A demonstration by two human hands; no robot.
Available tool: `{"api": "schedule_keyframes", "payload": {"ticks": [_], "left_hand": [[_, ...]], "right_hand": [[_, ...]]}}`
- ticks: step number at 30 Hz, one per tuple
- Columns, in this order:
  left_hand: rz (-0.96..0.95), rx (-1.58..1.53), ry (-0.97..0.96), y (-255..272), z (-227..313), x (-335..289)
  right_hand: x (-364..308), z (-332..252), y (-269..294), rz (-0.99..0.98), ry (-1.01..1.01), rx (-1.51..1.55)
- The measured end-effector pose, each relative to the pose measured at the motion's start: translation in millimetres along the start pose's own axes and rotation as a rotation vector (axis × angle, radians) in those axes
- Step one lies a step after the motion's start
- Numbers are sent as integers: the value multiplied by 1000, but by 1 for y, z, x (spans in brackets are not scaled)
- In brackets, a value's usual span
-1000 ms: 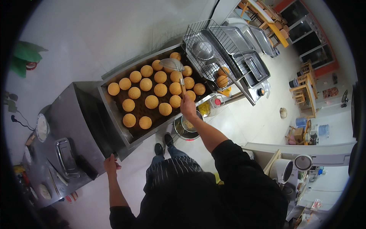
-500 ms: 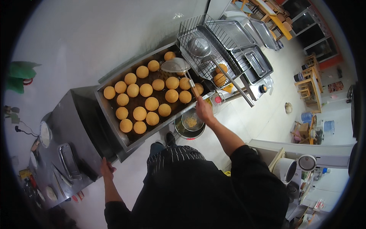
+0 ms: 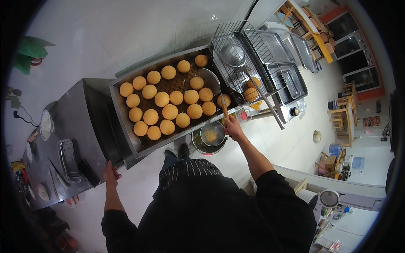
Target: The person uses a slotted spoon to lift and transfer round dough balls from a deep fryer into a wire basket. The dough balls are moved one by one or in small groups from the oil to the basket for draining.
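Note:
In my right hand [image 3: 233,127] is the wooden handle of a round skimmer [image 3: 210,79], fingers closed around it. Its head dips in the dark oil at the right end of a rectangular metal fryer [image 3: 148,149]. Many golden fried balls [image 3: 162,99] float there in loose rows; one [image 3: 223,100] lies by the skimmer's handle near the right wall. My left hand [image 3: 111,172] is at the corner of the steel counter [image 3: 90,126] left of the fryer, its fingers curled at the edge and partly hidden.
Right of the fryer stands a wire basket [image 3: 230,40] with a long handle, two fried balls and a metal bowl. Metal trays [image 3: 274,46] lie beyond it. Below the fryer's front edge is a pot [image 3: 196,141] with a strainer holding crumbs. A metal tray [image 3: 68,160] sits on the counter.
The skimmer's head has come down from above the far right corner into the oil, nearer me. My right hand has drawn back slightly. The left hand stays at the counter edge.

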State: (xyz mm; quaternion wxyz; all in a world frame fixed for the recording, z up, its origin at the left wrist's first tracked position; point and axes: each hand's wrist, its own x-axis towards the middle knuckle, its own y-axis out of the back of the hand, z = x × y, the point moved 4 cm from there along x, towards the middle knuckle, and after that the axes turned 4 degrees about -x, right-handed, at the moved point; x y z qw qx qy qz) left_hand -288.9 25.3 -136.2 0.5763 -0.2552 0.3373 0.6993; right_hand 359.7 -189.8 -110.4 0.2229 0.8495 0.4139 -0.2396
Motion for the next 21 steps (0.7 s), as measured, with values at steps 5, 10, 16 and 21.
{"api": "schedule_keyframes", "payload": {"ticks": [5, 10, 16, 21], "left_hand": [[29, -5, 25, 0, 1, 1], [18, 1, 11, -1, 3, 1], [18, -20, -7, 1, -3, 4], [35, 21, -1, 5, -6, 11]], "right_hand": [[-17, -32, -32, 155, 341, -619], [-60, -66, -59, 7, 440, -816], [-62, -107, -43, -11, 448, -884], [7, -146, -21, 207, 608, -1144]]}}
